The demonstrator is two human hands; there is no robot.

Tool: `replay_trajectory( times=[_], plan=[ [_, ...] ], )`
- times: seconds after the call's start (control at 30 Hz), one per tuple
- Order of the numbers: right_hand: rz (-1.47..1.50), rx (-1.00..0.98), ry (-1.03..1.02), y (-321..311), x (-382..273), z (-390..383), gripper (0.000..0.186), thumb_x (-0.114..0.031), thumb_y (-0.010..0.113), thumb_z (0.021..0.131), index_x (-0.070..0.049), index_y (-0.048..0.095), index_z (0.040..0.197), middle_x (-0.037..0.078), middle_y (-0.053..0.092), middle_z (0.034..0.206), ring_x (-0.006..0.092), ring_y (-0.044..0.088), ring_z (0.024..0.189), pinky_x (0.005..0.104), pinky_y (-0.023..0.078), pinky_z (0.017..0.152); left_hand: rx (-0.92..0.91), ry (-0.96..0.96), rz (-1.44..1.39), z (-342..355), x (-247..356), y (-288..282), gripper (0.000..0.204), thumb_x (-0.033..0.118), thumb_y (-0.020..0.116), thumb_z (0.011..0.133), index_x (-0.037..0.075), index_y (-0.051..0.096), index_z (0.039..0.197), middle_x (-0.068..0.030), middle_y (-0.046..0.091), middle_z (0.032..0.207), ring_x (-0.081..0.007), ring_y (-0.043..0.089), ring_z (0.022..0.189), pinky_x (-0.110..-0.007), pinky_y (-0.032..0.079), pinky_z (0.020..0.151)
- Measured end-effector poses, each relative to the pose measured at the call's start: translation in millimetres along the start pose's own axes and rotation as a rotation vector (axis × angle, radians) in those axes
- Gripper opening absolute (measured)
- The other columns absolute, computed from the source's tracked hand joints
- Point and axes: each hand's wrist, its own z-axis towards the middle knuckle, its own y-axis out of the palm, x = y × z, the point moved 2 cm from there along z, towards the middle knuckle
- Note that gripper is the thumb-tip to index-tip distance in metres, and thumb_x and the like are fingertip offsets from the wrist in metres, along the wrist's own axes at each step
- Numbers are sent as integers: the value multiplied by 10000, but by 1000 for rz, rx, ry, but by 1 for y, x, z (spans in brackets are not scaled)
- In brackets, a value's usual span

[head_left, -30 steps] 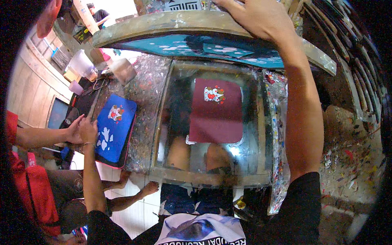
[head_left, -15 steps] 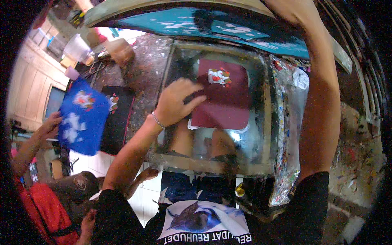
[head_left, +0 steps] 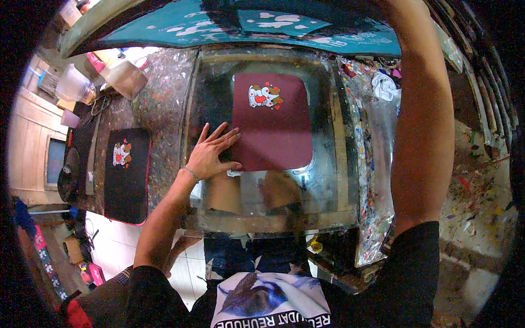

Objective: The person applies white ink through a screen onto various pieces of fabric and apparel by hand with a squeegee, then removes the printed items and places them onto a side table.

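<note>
A maroon, rounded fabric-like panel (head_left: 273, 131) with a cartoon animal print lies flat on the glass-topped work surface (head_left: 328, 202) in front of me. My left hand (head_left: 210, 150), fingers spread, rests at the panel's left edge, the fingertips touching or just over it. Above the far side stands a tilted printing screen (head_left: 219, 33) with teal mesh and pale shapes. My right arm reaches up to the screen's right part; the right hand (head_left: 398, 8) is mostly cut off by the top edge, its fingers hidden.
A black panel (head_left: 126, 180) with the same print lies on the table to the left. Plastic containers (head_left: 74, 85) stand at the far left. A crumpled white cloth (head_left: 385, 86) sits right of the glass. Long slats (head_left: 486, 87) line the far right.
My left hand has come down from above the panel to its left edge, fingers now spread. Another person's hand with a blue printed panel has left the view at left. My view has shifted.
</note>
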Motion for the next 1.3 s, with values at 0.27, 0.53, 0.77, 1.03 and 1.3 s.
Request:
replay_trajectory(
  times=[0.27, 0.53, 0.77, 1.03, 1.3],
  plan=[
    [-37, 102, -422, 3, 30, -25, 760, -576, 548, 949, 146, 643, 734, 312, 611, 636, 405, 650, 625, 484, 516, 680, -40, -6, -51, 0, -5, -5, 894, 686, 623, 843, 174, 431, 1551, 20, 356, 1638, -228, 193, 1559, -526, 15, 1273],
    [-46, 129, -343, 7, 24, -21, 749, -564, 546, 949, 145, 652, 733, 309, 618, 636, 393, 644, 604, 483, 518, 666, -65, -3, -45, 0, -7, -3, 893, 665, 618, 852, 178, 400, 1568, -8, 345, 1645, -245, 180, 1564, -533, -5, 1267],
    [-63, 118, -269, 7, 14, -23, 749, -568, 549, 947, 144, 671, 748, 300, 639, 650, 380, 656, 614, 472, 525, 665, -65, -7, -37, -2, -8, -2, 895, 680, 588, 866, 170, 388, 1574, -7, 331, 1652, -246, 173, 1564, -530, -8, 1266],
    [-77, 96, -234, 5, 12, -26, 742, -570, 541, 957, 121, 693, 731, 258, 643, 625, 321, 641, 576, 455, 517, 629, -92, 1, -4, 0, -6, -5, 906, 698, 554, 881, 168, 356, 1588, 2, 312, 1660, -247, 160, 1567, -546, -8, 1262],
    [18, 59, -432, 1, 28, -23, 726, -567, 542, 960, 100, 701, 719, 240, 644, 618, 311, 640, 568, 441, 515, 611, -100, -6, 11, 0, -5, -5, 897, 707, 541, 887, 185, 350, 1591, 10, 290, 1669, -247, 146, 1570, -554, -7, 1260]
  ],
)
